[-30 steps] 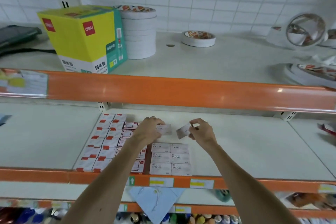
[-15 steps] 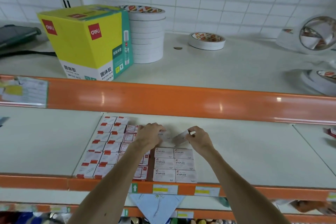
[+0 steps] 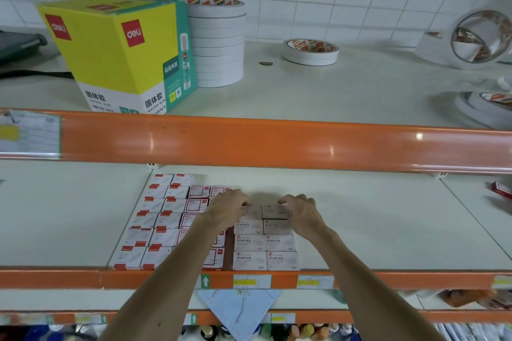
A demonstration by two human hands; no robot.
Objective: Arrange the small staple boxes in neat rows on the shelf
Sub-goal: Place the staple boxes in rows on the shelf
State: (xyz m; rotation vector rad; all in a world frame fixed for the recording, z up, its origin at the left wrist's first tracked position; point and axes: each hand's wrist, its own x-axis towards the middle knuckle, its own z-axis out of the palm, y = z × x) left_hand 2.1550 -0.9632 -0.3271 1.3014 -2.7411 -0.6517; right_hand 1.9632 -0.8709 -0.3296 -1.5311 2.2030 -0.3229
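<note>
On the middle shelf lie small staple boxes in rows: red-and-white ones at the left, white ones marked STAPLES in two columns at the right. My left hand holds a white box at the back of the left column, fingers curled over it. Beside it, my right hand grips another white box at the back of the right column. Both boxes rest down on the shelf, against the row in front.
The orange rail of the upper shelf hangs just above my hands. Up there stand a yellow glue-stick carton, a stack of tape rolls and loose tape rolls. A red item lies at the far right of the middle shelf.
Both hands have come down with their boxes from above the shelf to its surface, and the right box has turned from tilted to flat, behind the white rows.
</note>
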